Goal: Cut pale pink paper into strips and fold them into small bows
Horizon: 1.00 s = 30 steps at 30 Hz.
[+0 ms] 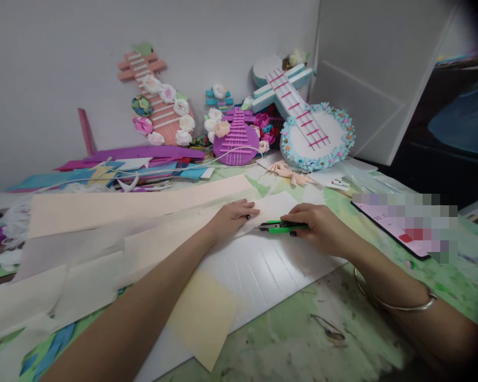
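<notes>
The paper (pixel 175 234) left of centre looks light, limp and easily creased, best pressed near its edge, where my left hand (pixel 235 214) lies flat, while my right (pixel 323 227), right of centre, grips the slim cutter (pixel 283 229) above the board (pixel 258 273).

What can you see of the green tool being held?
The green tool is slim, with bright green, plastic-looking sides and dark parts between them and toward its tip. The right hand grips its rear; the tip points toward the left hand. It lies nearly level over the white board; whether they touch is unclear.
</notes>
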Each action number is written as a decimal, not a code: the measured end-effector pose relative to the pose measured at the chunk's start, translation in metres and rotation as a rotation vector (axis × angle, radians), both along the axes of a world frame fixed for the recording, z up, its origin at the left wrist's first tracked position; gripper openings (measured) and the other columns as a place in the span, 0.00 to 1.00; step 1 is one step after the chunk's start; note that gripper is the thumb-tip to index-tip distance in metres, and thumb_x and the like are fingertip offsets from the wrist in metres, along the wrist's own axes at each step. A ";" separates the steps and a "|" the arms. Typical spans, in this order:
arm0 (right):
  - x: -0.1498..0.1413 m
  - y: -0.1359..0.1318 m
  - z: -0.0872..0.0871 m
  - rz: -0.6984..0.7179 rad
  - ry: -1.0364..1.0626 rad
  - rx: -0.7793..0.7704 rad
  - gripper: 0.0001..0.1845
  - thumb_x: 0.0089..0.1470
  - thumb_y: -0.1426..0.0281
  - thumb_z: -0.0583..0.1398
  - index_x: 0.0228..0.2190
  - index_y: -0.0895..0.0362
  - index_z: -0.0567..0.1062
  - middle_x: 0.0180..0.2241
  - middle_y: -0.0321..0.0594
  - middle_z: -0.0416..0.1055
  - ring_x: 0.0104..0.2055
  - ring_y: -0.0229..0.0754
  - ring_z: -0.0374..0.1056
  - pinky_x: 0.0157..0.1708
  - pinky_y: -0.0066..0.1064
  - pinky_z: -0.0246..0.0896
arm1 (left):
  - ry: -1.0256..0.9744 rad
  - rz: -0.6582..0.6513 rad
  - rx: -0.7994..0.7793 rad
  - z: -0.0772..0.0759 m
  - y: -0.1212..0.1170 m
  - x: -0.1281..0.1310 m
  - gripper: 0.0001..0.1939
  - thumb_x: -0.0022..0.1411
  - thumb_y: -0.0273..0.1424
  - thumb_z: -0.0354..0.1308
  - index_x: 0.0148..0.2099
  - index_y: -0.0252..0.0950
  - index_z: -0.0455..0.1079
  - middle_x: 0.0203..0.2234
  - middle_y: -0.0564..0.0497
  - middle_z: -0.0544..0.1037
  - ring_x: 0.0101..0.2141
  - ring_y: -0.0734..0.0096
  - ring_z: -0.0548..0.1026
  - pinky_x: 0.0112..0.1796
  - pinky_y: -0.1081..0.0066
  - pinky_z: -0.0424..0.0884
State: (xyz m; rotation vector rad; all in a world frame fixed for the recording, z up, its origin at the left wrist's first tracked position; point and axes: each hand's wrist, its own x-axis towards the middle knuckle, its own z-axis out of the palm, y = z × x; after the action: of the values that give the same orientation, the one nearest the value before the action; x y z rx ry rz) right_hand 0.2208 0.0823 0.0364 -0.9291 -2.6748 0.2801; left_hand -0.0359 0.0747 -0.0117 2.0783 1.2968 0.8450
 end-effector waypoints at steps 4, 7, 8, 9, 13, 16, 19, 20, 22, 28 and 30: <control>-0.007 -0.002 -0.003 0.007 -0.012 -0.010 0.22 0.47 0.82 0.55 0.42 0.57 0.79 0.39 0.46 0.75 0.41 0.47 0.69 0.42 0.35 0.63 | 0.012 -0.002 -0.013 0.002 -0.001 0.000 0.21 0.58 0.23 0.49 0.52 0.40 0.74 0.56 0.49 0.69 0.60 0.61 0.60 0.61 0.55 0.52; -0.007 -0.004 -0.002 0.000 -0.012 -0.013 0.22 0.47 0.82 0.55 0.42 0.58 0.79 0.39 0.47 0.74 0.41 0.48 0.69 0.41 0.35 0.63 | 0.008 0.004 -0.019 0.002 -0.001 0.000 0.21 0.58 0.23 0.50 0.51 0.39 0.74 0.56 0.48 0.69 0.61 0.60 0.60 0.61 0.56 0.52; -0.006 -0.005 -0.002 -0.003 -0.009 -0.008 0.22 0.47 0.82 0.55 0.42 0.58 0.79 0.39 0.47 0.74 0.41 0.48 0.69 0.41 0.35 0.63 | 0.003 0.005 -0.020 0.002 -0.001 0.000 0.21 0.58 0.23 0.50 0.51 0.39 0.74 0.56 0.48 0.69 0.61 0.60 0.60 0.61 0.56 0.52; -0.005 -0.005 -0.001 -0.008 -0.006 -0.001 0.22 0.47 0.82 0.55 0.42 0.58 0.79 0.39 0.47 0.75 0.41 0.48 0.69 0.41 0.35 0.63 | -0.001 0.006 -0.018 0.001 -0.001 0.000 0.20 0.59 0.24 0.50 0.51 0.39 0.74 0.56 0.49 0.69 0.61 0.60 0.60 0.61 0.56 0.53; 0.000 -0.006 0.002 -0.019 0.007 0.016 0.23 0.46 0.82 0.55 0.42 0.58 0.79 0.40 0.48 0.74 0.41 0.48 0.69 0.41 0.36 0.63 | 0.000 0.000 -0.005 -0.001 0.001 -0.001 0.20 0.60 0.25 0.50 0.51 0.40 0.74 0.56 0.49 0.69 0.61 0.61 0.60 0.61 0.57 0.53; 0.000 -0.005 0.001 -0.026 0.002 0.011 0.24 0.45 0.83 0.55 0.43 0.59 0.79 0.40 0.48 0.74 0.41 0.48 0.69 0.42 0.36 0.63 | 0.017 -0.001 0.005 -0.002 0.001 -0.001 0.20 0.59 0.24 0.49 0.51 0.38 0.74 0.56 0.47 0.69 0.60 0.61 0.61 0.61 0.57 0.54; -0.004 -0.005 0.000 -0.022 -0.013 0.002 0.24 0.45 0.83 0.54 0.43 0.58 0.78 0.39 0.47 0.75 0.42 0.48 0.69 0.42 0.36 0.63 | 0.026 -0.004 0.004 -0.001 0.000 -0.001 0.21 0.58 0.23 0.49 0.51 0.39 0.74 0.56 0.48 0.69 0.60 0.61 0.61 0.61 0.56 0.53; -0.006 -0.005 0.000 -0.019 -0.014 -0.001 0.24 0.45 0.83 0.54 0.42 0.58 0.79 0.39 0.47 0.75 0.42 0.48 0.69 0.42 0.35 0.63 | 0.026 -0.005 0.001 0.000 0.000 -0.001 0.21 0.58 0.23 0.49 0.51 0.39 0.73 0.56 0.48 0.69 0.60 0.61 0.61 0.61 0.55 0.53; -0.009 -0.005 -0.001 -0.009 -0.008 -0.006 0.22 0.46 0.83 0.54 0.41 0.57 0.79 0.39 0.47 0.75 0.41 0.48 0.70 0.42 0.35 0.63 | 0.025 -0.004 -0.002 0.001 0.000 -0.001 0.21 0.58 0.23 0.49 0.52 0.39 0.73 0.56 0.48 0.69 0.60 0.61 0.60 0.61 0.54 0.53; -0.010 -0.007 -0.002 0.008 0.005 -0.003 0.20 0.48 0.82 0.55 0.40 0.57 0.79 0.37 0.46 0.74 0.39 0.47 0.69 0.39 0.34 0.63 | 0.029 -0.012 0.004 0.001 0.000 -0.002 0.22 0.57 0.22 0.49 0.52 0.39 0.73 0.56 0.49 0.69 0.61 0.61 0.60 0.61 0.55 0.53; -0.008 -0.007 -0.001 0.015 0.006 0.008 0.20 0.47 0.82 0.55 0.39 0.57 0.80 0.37 0.46 0.75 0.39 0.46 0.70 0.39 0.34 0.63 | 0.019 -0.012 0.003 0.000 0.000 -0.002 0.22 0.57 0.22 0.50 0.51 0.40 0.73 0.56 0.49 0.69 0.61 0.61 0.60 0.61 0.55 0.53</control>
State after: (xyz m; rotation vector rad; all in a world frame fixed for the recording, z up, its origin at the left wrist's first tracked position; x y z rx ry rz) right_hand 0.2124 0.0749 0.0354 -0.9055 -2.6767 0.2745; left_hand -0.0378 0.0749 -0.0115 2.0992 1.2918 0.8244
